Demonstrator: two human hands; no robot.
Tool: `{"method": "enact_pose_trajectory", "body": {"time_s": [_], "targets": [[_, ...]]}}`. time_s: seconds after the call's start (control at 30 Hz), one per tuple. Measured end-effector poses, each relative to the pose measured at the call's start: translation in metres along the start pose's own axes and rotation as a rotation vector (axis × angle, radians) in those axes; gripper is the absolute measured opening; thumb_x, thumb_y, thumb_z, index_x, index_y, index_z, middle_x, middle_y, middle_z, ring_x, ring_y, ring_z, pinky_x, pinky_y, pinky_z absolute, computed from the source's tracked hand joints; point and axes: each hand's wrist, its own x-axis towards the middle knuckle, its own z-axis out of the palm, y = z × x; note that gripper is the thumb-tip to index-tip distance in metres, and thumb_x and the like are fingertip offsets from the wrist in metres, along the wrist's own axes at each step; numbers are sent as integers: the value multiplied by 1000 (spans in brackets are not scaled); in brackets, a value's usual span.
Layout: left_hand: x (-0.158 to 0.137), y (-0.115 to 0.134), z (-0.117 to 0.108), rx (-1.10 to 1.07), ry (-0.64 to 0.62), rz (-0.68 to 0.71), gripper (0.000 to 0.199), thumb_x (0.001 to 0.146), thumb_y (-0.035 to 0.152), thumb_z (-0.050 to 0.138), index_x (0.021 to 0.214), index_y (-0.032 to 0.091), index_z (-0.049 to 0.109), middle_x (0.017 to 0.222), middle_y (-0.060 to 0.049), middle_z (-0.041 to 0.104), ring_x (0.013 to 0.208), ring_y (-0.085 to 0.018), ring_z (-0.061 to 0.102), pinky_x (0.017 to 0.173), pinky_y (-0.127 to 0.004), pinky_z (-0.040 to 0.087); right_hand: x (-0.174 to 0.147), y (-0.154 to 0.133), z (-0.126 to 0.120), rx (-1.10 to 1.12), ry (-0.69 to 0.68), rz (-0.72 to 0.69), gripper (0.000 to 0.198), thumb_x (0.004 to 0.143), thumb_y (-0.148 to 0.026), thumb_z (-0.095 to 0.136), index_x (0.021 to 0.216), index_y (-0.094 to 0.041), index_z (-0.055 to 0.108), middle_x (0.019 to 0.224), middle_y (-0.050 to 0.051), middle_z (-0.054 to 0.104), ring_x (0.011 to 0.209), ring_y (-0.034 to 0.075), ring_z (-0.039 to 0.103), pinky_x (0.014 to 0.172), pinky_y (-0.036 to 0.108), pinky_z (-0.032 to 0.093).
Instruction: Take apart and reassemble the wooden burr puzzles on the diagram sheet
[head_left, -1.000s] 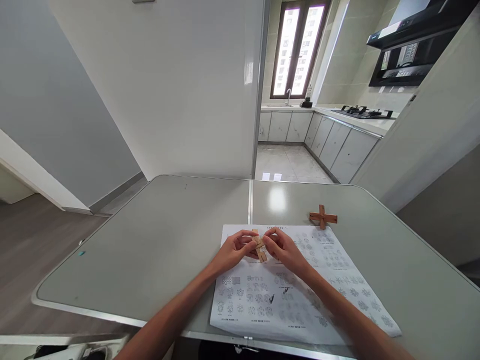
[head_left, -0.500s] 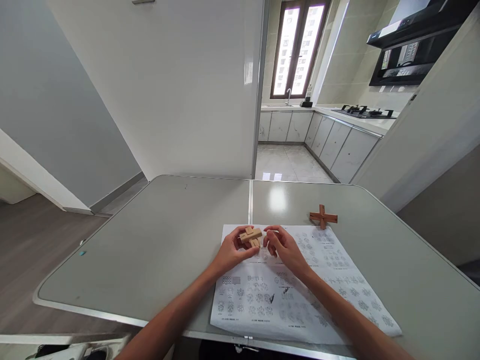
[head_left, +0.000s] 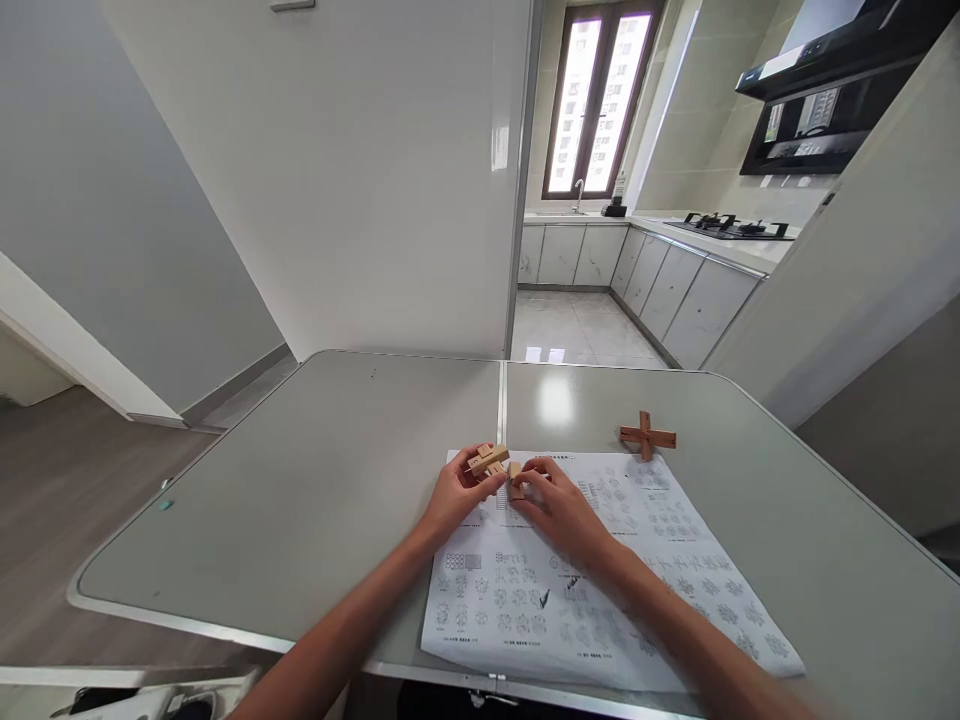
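Note:
Several light wooden puzzle pieces (head_left: pixel 487 460), fitted crosswise, sit in my left hand (head_left: pixel 455 492), whose fingers and thumb are closed around them. Just to the right, my right hand (head_left: pixel 553 500) pinches a separate small wooden block (head_left: pixel 514 480), which stands close beside the held pieces. Whether the two touch is hard to see. Both hands are over a printed instruction sheet (head_left: pixel 517 600) covered with small diagrams. A reddish-brown wooden cross (head_left: pixel 646 437) lies by the sheet's far right corner.
The grey folding table (head_left: pixel 247 500) has a metal rim and a seam (head_left: pixel 502 400) down its middle. A small teal bit (head_left: pixel 166 505) lies near the left edge. Beyond the table are a white wall panel (head_left: pixel 375 180) and a kitchen with a stove (head_left: pixel 727 227).
My left hand has shifted slightly left with its pieces and tilted them. My right hand has come down and left, and a wooden block now shows in its fingers.

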Motion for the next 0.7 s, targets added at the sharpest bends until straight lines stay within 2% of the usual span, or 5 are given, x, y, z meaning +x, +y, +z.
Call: {"method": "enact_pose_trajectory", "body": {"time_s": [0.13,0.27,0.37,0.5,0.7], "targets": [[1,-3,2,-19,-32,35,62,76,46,85,127,18,62,115,-11,73,93,-21,70,81,-31,57,3,7,-1,66,-12,21,12,92,-32,69,103,-28,68,146,8,51,126,28,59,102,44,52],[1,-7,0,-5,-28,36,61,77,46,85,127,18,62,113,-10,73,94,-21,69,83,-32,57,3,10,-3,80,-58,-6,13,91,-29,69,103,-27,65,143,9,57,136,29,52,110,50,46],[2,-8,-1,7,-35,45,60,79,47,83,127,18,61,112,-10,73,93,-20,69,82,-32,58,3,5,-4,118,-69,14,21,87,-29,72,106,-27,62,140,9,59,128,29,57,107,50,49],[3,-9,-1,17,-19,41,61,78,48,83,126,18,61,114,-11,72,93,-21,69,80,-31,59,4,3,-4,245,14,80,47,84,-33,76,126,-29,56,133,8,63,108,26,67,97,49,58],[2,-5,0,19,-21,37,62,77,47,84,127,19,59,116,-11,72,97,-22,69,83,-32,58,3,7,-1,304,69,-5,54,89,-33,69,140,-30,51,142,11,48,110,25,69,99,49,61]]}}
